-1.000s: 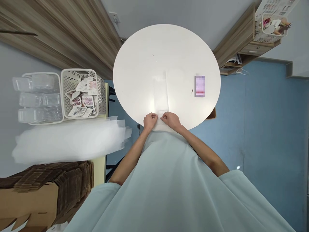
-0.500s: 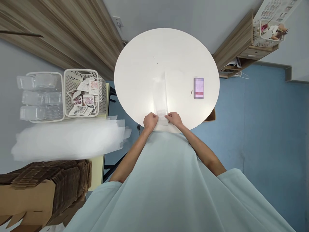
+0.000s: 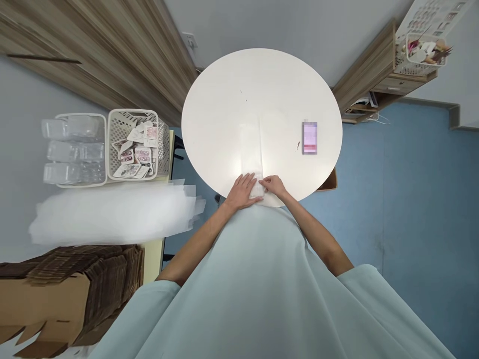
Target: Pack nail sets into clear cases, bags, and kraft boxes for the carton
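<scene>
A long, narrow strip of translucent plastic sheet (image 3: 251, 149) lies on the white round table (image 3: 220, 99), running away from my body. Its near end looks folded over into a thicker layer. My left hand (image 3: 242, 193) rests on the left side of that near end, fingers outstretched and palm down. At the right edge of the strip, my right hand (image 3: 273, 185) has its thumb and fingers pinched together on the plastic. Whether anything is wrapped inside the folded part cannot be made out.
A pixelated phone-like rectangle (image 3: 310, 138) lies on the table's right side. To my left are a basket of small carded packs (image 3: 136, 144), a basket of clear plastic boxes (image 3: 75, 149), a pile of translucent sheets (image 3: 112, 212) and stacked flattened cardboard boxes (image 3: 108, 284).
My left hand has gone from a pinch at the strip's left edge to lying spread across its near end. The right hand keeps pinching the right edge. The view has shifted slightly.
</scene>
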The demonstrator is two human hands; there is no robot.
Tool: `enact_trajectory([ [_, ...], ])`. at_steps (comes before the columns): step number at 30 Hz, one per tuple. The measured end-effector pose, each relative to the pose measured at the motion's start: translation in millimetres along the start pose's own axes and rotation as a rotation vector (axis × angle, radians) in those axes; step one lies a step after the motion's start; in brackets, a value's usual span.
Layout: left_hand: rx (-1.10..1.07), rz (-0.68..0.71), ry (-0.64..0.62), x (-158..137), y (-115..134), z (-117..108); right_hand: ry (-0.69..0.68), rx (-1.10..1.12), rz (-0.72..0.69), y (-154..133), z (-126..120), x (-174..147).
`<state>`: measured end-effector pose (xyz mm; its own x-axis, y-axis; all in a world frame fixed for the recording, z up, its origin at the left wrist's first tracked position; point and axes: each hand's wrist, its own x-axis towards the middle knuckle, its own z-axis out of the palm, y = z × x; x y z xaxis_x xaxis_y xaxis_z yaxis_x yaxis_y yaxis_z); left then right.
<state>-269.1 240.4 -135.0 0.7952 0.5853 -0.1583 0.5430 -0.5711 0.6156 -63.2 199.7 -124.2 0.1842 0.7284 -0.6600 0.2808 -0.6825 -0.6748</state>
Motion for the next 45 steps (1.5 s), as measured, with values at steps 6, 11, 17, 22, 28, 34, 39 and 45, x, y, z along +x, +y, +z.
enact_trajectory([
  [6,0.071,0.009,-0.062,1,-6,3,-0.01,0.113,0.1,5,-4,2],
  [11,0.067,0.0,-0.077,3,-9,-1,0.095,-0.231,-0.151,5,-12,-11],
  [17,-0.029,-0.057,-0.075,6,-9,-12,-0.017,-0.609,-0.554,2,-14,-25],
  [22,-0.225,-0.171,-0.031,12,-11,-21,-0.023,-0.535,-0.542,5,-12,-21],
  [28,-0.539,-0.388,0.069,9,-16,-32,-0.016,-0.39,-0.431,-1,-15,-9],
  [34,-0.582,-0.538,0.191,11,-17,-31,0.051,-0.357,-0.431,-14,-14,6],
  [39,-0.634,-0.644,0.358,15,-15,-21,0.104,-0.366,-0.362,-18,-10,25],
  [45,-0.575,-0.756,0.441,28,-14,-12,0.129,-0.41,-0.261,-31,-6,40],
])
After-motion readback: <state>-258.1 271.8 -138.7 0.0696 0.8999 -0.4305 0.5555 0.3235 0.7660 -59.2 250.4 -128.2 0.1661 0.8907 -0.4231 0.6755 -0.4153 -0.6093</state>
